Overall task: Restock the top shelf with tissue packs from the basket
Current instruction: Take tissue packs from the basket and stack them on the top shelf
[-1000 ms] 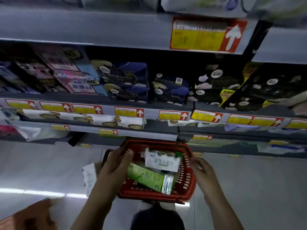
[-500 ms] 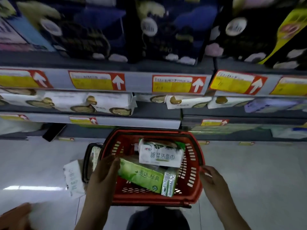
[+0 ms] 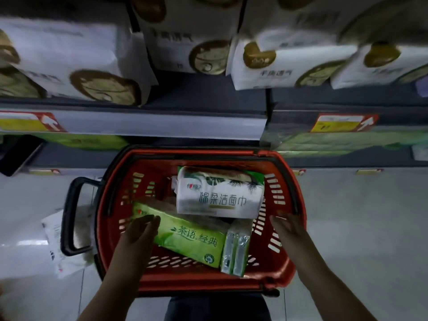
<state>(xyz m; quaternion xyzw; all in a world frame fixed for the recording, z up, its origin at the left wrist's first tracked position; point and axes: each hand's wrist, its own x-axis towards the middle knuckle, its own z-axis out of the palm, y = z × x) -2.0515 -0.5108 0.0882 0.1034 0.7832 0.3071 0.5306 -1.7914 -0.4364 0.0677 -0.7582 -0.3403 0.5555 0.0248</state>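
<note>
A red plastic basket [image 3: 280,272] sits on the floor below me. Inside lie a green tissue pack [image 3: 192,239], a white pack with green leaves [image 3: 220,198] resting on top at the back, and a small clear-wrapped pack [image 3: 236,251] standing on edge at the right. My left hand [image 3: 141,230] reaches into the basket with straight fingers at the left end of the green pack. Over the basket's right rim hovers my right hand [image 3: 287,225], open and holding nothing. The top shelf is out of view.
White packs with gold ovals [image 3: 76,66] fill the shelf above the basket. Shelf edges carry yellow and red price tags [image 3: 342,122]. Green packs [image 3: 347,140] lie on a lower shelf. The basket's black handle [image 3: 69,216] sticks out left over a white paper [image 3: 58,242] on the floor.
The view has dropped closer to the basket. My left hand has moved from the basket's left rim inward to the green pack. My right hand has come over the right rim.
</note>
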